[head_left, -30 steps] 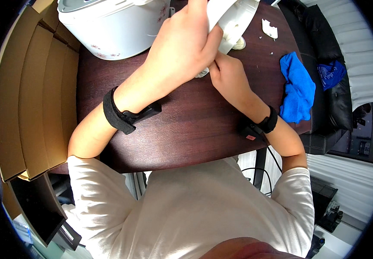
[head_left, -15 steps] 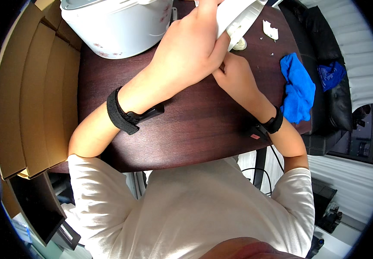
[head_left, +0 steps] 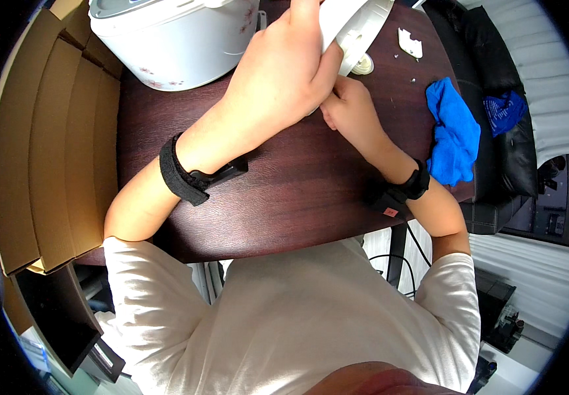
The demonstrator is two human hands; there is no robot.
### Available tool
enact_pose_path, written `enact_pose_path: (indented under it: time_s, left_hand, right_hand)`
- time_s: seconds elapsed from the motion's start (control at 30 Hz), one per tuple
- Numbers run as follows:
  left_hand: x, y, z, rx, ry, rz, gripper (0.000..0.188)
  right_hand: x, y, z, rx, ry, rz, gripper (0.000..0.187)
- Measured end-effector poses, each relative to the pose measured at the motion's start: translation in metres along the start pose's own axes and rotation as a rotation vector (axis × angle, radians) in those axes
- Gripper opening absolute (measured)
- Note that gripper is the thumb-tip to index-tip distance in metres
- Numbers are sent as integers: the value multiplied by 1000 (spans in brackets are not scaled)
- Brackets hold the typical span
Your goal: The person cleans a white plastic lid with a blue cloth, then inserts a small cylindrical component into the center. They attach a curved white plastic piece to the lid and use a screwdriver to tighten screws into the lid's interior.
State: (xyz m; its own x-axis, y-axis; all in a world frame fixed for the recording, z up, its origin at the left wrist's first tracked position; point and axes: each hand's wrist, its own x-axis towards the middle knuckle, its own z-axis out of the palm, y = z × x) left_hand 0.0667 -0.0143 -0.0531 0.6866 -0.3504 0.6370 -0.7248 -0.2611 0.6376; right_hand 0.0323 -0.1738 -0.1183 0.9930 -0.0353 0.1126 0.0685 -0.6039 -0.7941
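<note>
At the top of the view my left hand (head_left: 283,76) is closed around a white hollow plastic shell (head_left: 367,34), its thumb along the near edge. The shell's open inner side faces right, and its upper end runs out of the picture. Just below and to the right of that thumb, my right hand (head_left: 355,113) is closed with its fingers curled in toward the shell's lower end. Whatever those fingers hold is hidden behind my left hand. A small round whitish piece (head_left: 364,64) lies on the table (head_left: 251,210) beside the shell.
A white rice cooker (head_left: 179,49) with a flower pattern stands back left. Cardboard boxes (head_left: 61,151) line the left edge. On the right are a white plastic fragment (head_left: 410,43), tiny crumbs, a blue cloth (head_left: 454,135) and a black sofa (head_left: 508,158).
Both hands and the white shell have shifted slightly left. My right hand has turned a little at the wrist, and its curled fingers show more below my left hand.
</note>
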Motion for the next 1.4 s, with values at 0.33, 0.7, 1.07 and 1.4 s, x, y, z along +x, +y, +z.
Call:
enact_pose_path:
  time_s: [0.33,0.7,1.07,1.4]
  left_hand:
    - [-1,3,1,-1,-11,-19,35]
    - [-2,2,2,24,16,19,37]
    - [-4,5,2,40,14,24,38]
    - [-4,5,2,10,4,-4,39]
  right_hand:
    - [-4,5,-8,-721,105,-621,15]
    - [0,12,2,-462,143,-524,14]
    - [-4,7,-4,-485,79,-485,20]
    - [-1,5,1,316,-115,185,20]
